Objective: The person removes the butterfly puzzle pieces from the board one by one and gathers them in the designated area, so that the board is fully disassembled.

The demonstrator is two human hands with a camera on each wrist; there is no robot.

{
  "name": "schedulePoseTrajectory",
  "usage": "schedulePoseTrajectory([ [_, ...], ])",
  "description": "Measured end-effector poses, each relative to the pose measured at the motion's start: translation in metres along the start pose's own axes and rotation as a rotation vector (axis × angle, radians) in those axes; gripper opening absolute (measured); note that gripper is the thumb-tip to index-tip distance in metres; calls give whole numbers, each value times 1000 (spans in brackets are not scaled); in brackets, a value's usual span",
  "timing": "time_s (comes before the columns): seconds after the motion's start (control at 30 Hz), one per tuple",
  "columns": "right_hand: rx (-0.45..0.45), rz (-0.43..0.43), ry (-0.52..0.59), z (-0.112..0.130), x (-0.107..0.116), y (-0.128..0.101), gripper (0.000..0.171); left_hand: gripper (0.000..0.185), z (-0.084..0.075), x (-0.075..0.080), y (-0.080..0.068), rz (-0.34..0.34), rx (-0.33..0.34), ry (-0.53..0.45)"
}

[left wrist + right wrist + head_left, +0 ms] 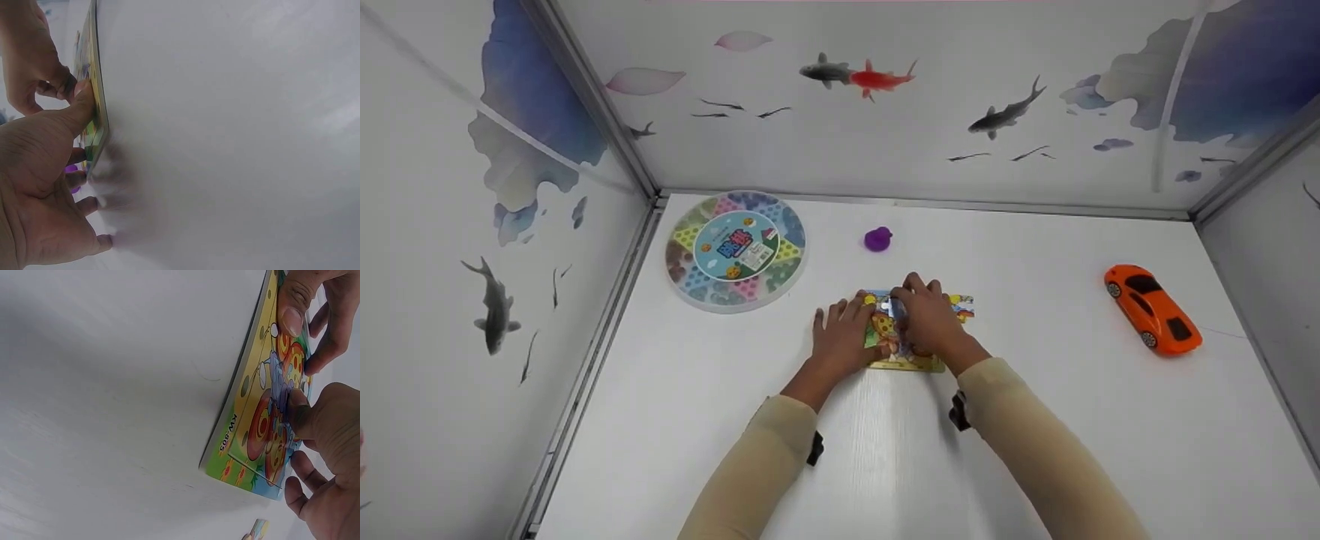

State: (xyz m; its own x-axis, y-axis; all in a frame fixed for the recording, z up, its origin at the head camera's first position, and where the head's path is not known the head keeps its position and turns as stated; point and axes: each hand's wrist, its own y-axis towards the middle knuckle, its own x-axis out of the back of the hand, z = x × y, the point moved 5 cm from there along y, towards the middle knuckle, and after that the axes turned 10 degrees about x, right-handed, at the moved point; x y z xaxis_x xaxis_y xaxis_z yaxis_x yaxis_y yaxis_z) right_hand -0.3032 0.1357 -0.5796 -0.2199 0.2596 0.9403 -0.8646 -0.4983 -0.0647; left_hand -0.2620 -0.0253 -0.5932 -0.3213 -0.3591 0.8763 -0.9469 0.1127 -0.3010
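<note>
Both forearms, in beige sleeves, reach forward over the white worktop (1035,420) and meet at a flat, colourful cardboard picture puzzle board (919,364) lying near its middle. The left hand (846,337) lies palm down on the board's left part, fingers spread and fairly straight; in the left wrist view its thumb (79,107) presses against the board's edge (99,101) while the other fingertips touch the worktop just beside it. The right hand (930,319) arches over the board's centre and right part, its fingers bent downward. In the right wrist view its thumb (298,413) pushes on the printed snail picture (264,427); it seems to be pinching a puzzle piece there, though the piece itself is largely covered.

A small purple toy (877,238) sits behind the hands, apart from them. A round, clear-lidded board game box (735,250) lies near the back left corner. An orange toy car (1152,308) stands well off to the right. The enclosure's walls carry painted fish.
</note>
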Motion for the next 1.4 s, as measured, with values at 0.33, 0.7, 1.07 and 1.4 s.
schedulePoseTrajectory([
  [0.33, 2, -13, 59, -2, 1, -3, 52, 87, 0, -2, 1, 0, -5, 9],
  [0.7, 8, -23, 38, -4, 0, -3, 48, 86, 2, -3, 2, 18, -3, -28],
  [1.07, 70, -35, 13, 4, -4, -5, 43, 86, 1, 1, 0, -7, -11, 0],
  [1.4, 61, -31, -43, 1, -2, -12, 44, 85, 2, -1, -1, 3, -3, -3],
])
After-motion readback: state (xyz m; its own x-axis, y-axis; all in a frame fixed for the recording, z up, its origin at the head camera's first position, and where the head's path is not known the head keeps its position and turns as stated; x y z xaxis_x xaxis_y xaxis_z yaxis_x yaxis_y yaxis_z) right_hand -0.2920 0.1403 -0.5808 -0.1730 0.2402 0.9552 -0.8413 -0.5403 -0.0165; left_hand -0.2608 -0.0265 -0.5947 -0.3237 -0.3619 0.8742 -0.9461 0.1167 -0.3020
